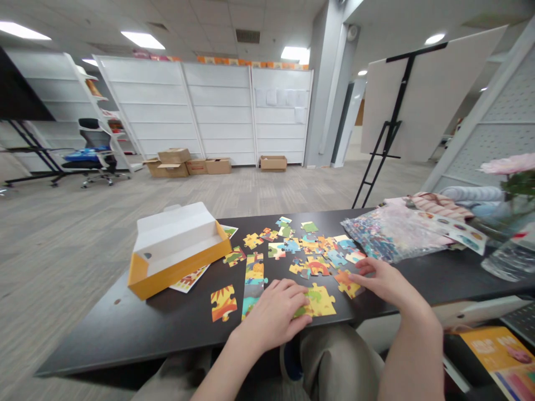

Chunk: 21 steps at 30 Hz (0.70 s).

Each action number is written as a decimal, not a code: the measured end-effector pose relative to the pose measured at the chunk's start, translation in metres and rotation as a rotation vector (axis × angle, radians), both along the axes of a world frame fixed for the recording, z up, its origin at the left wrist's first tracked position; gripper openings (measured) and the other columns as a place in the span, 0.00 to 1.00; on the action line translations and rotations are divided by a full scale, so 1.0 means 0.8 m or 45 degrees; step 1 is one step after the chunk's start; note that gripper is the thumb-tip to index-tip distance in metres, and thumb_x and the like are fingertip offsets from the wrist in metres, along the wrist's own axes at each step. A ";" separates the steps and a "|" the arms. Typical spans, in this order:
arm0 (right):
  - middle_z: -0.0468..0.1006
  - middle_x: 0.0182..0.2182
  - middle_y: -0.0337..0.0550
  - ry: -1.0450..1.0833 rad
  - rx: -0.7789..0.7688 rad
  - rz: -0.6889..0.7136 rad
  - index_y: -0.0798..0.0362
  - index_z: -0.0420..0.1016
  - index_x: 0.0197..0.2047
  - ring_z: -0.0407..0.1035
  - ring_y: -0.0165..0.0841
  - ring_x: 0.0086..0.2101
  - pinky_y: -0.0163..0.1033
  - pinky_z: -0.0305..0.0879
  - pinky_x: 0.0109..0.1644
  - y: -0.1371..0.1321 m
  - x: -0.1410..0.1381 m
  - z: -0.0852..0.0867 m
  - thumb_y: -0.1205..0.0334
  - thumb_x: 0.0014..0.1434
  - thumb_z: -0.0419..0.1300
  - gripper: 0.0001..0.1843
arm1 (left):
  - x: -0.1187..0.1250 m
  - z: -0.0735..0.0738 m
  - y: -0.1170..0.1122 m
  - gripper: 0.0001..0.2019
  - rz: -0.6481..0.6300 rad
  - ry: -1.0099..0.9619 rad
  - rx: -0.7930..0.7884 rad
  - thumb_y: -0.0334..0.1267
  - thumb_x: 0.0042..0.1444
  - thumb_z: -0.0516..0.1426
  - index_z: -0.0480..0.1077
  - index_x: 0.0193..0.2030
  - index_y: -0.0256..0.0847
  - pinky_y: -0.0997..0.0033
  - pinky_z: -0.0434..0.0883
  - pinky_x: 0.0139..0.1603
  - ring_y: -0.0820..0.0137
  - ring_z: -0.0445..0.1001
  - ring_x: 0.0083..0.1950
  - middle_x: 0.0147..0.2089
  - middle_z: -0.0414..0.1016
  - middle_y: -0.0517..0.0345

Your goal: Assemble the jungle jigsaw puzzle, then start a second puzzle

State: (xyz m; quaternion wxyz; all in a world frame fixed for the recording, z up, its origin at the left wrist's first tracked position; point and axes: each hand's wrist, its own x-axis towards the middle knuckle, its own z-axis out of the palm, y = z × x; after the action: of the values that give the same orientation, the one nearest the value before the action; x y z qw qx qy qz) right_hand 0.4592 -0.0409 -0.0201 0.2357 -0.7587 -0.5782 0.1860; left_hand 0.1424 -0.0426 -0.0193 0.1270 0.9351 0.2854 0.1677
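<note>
My left hand [279, 309] rests low over joined jigsaw puzzle pieces at the table's near edge, its fingers laid out flat. A yellow-green puzzle section [321, 301] shows beyond its fingertips. Left of that hand a strip of joined pieces [254, 278] is partly covered by it. My right hand [382, 281] has thumb and fingers apart, with the fingertips at the right edge of an orange puzzle piece [346, 283]. Many loose puzzle pieces [318, 267] lie in a cluster beyond both hands. An orange-and-yellow puzzle section [223, 303] sits alone to the left.
An open yellow-and-white box [179, 262] stands at the left on the black table [125, 334], with printed cards [190, 279] partly beneath it. Plastic-bagged items [397, 234] and a clear vase [512, 256] with a pink flower occupy the right. An open drawer [472, 312] is below.
</note>
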 end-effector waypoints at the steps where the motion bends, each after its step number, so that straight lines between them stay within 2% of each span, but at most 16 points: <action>1: 0.83 0.36 0.48 -0.019 -0.004 -0.001 0.51 0.77 0.39 0.77 0.41 0.34 0.40 0.69 0.36 0.000 -0.001 -0.001 0.45 0.45 0.69 0.22 | 0.001 -0.001 0.001 0.09 0.011 -0.004 0.003 0.46 0.65 0.58 0.72 0.47 0.45 0.58 0.66 0.56 0.62 0.70 0.58 0.58 0.75 0.57; 4: 0.82 0.40 0.48 -0.047 -0.034 0.045 0.51 0.78 0.40 0.76 0.41 0.35 0.40 0.69 0.37 0.003 -0.008 -0.005 0.50 0.40 0.73 0.24 | 0.006 -0.004 0.003 0.11 0.048 -0.019 -0.001 0.48 0.64 0.59 0.72 0.45 0.45 0.60 0.66 0.55 0.63 0.70 0.56 0.56 0.76 0.56; 8: 0.81 0.42 0.47 -0.087 -0.059 0.103 0.51 0.78 0.41 0.74 0.40 0.37 0.40 0.68 0.38 0.013 -0.019 -0.010 0.55 0.38 0.73 0.24 | 0.011 -0.003 0.003 0.11 0.077 -0.017 -0.006 0.49 0.63 0.60 0.71 0.43 0.44 0.61 0.67 0.53 0.63 0.71 0.54 0.53 0.76 0.56; 12: 0.80 0.39 0.45 -0.099 -0.050 0.111 0.52 0.78 0.42 0.74 0.39 0.35 0.38 0.68 0.37 0.017 -0.022 -0.012 0.59 0.42 0.70 0.22 | 0.012 -0.002 0.003 0.09 0.076 -0.019 0.001 0.47 0.63 0.59 0.70 0.42 0.44 0.60 0.67 0.54 0.62 0.70 0.54 0.54 0.76 0.56; 15: 0.81 0.40 0.45 -0.105 0.016 0.132 0.51 0.77 0.42 0.74 0.39 0.38 0.39 0.68 0.40 0.018 -0.024 -0.008 0.61 0.43 0.68 0.19 | 0.012 -0.002 0.002 0.09 0.078 -0.015 0.001 0.46 0.63 0.59 0.68 0.41 0.43 0.60 0.67 0.54 0.62 0.70 0.54 0.53 0.76 0.56; 21: 0.80 0.43 0.48 -0.043 0.190 0.258 0.52 0.76 0.43 0.73 0.39 0.36 0.42 0.68 0.43 0.028 -0.057 0.007 0.54 0.56 0.62 0.13 | 0.008 -0.002 -0.001 0.09 0.080 -0.002 0.000 0.45 0.63 0.59 0.68 0.40 0.43 0.59 0.66 0.54 0.61 0.70 0.53 0.51 0.76 0.55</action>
State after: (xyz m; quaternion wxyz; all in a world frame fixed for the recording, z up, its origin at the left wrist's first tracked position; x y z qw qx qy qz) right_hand 0.4134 -0.0185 -0.0144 0.2617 -0.6798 -0.6679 0.1526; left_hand 0.1491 -0.0433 -0.0211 0.1220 0.9254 0.3146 0.1724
